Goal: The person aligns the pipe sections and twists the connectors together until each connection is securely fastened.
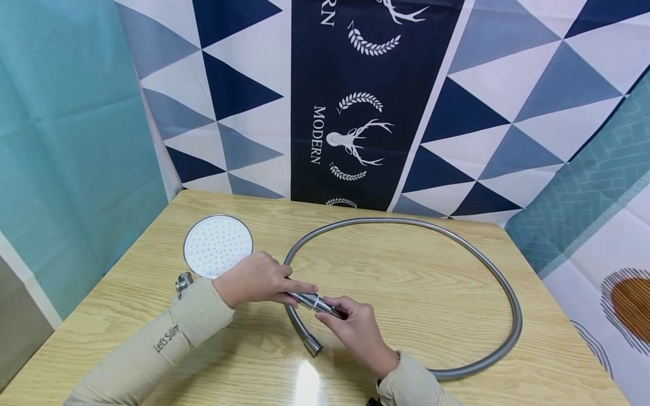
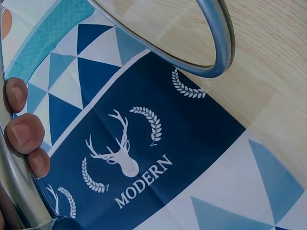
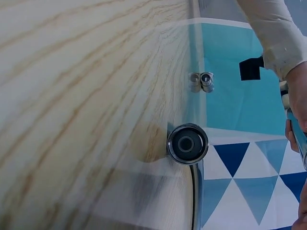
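A shower head with a round, dotted white face (image 1: 218, 245) lies at the left in the head view. My left hand (image 1: 261, 279) grips its chrome handle (image 1: 303, 299), fingers curled round it in the left wrist view. My right hand (image 1: 358, 327) pinches a tapered metal connector (image 1: 322, 306) on the end of a shower hose, in line with the handle's tip. A pale ring shows where the two meet. The grey hose (image 1: 500, 282) loops across the table and passes behind my right forearm. Its loose end (image 1: 313, 345) lies below my left hand.
A small chrome fitting (image 1: 184, 280) sits beside my left sleeve. The wooden table (image 1: 406, 270) backs onto a hanging cloth (image 1: 249, 101) with triangles and deer heads. Teal cloth (image 1: 76, 113) hangs at the left side.
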`<state>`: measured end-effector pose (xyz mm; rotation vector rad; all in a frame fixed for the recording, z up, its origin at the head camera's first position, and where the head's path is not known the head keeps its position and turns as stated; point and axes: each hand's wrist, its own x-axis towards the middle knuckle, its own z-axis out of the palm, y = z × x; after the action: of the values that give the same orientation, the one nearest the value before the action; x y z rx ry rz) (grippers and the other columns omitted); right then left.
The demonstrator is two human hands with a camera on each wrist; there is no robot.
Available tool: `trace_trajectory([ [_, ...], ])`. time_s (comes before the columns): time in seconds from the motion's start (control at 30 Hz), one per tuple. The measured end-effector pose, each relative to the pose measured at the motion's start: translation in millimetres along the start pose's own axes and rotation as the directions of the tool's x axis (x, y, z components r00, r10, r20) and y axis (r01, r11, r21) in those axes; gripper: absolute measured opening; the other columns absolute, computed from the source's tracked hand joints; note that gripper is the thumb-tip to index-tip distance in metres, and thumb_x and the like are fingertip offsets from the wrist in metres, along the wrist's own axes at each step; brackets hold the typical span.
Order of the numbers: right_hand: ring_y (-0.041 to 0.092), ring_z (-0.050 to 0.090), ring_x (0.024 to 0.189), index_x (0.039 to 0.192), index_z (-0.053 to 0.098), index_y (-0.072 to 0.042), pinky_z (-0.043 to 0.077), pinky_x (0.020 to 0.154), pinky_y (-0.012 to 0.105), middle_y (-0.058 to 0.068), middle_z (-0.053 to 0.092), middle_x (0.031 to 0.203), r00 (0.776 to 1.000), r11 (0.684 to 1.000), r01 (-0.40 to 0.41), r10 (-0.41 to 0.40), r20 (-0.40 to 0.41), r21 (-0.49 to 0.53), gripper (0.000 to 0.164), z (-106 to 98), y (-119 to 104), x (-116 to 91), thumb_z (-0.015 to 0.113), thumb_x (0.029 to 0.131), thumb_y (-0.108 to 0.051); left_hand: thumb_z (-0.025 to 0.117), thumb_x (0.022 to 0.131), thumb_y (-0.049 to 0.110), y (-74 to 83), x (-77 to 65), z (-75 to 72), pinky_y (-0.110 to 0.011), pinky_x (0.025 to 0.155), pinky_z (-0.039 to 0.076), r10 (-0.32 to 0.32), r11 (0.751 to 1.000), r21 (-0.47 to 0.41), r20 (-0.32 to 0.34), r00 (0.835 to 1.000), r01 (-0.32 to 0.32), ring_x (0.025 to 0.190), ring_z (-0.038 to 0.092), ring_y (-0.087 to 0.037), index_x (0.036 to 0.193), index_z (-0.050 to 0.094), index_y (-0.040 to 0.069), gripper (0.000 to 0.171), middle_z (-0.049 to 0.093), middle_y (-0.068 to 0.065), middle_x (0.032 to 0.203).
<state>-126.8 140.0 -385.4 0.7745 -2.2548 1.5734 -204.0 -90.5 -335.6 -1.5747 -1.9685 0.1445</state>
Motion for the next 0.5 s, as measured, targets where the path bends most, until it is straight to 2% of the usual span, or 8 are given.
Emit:
trace_trajectory([
  [0.27,0.005,0.063,0.067,0.095,0.067,0.013,0.053,0.053,0.024,0.018,0.070,0.081,1.000,1.000,0.009,-0.009,0.005,-0.013,0.020,0.2,0.7,0.5,0.075,0.078,0.006,0.068,0.083,0.052,0.3,-0.4,0.1,-0.014,0.041,0.027,-0.004,1.000,-0.010,-0.007,1.000,0.004,0.041,0.030,-0.004,0.121,0.063,0.034,0.043,0.047,0.007,0.057],
  [0.5,0.000,0.055,0.060,0.095,0.066,0.012,0.048,0.046,0.022,0.013,0.069,0.074,1.000,1.000,0.006,-0.005,0.017,-0.027,0.019,-0.2,0.3,-0.7,0.074,0.079,0.004,0.068,0.082,0.053,0.8,0.1,-0.8,-0.015,0.040,0.026,0.001,1.000,-0.001,-0.012,1.000,-0.001,0.041,0.029,-0.004,0.119,0.063,0.034,0.042,0.047,0.007,0.057],
])
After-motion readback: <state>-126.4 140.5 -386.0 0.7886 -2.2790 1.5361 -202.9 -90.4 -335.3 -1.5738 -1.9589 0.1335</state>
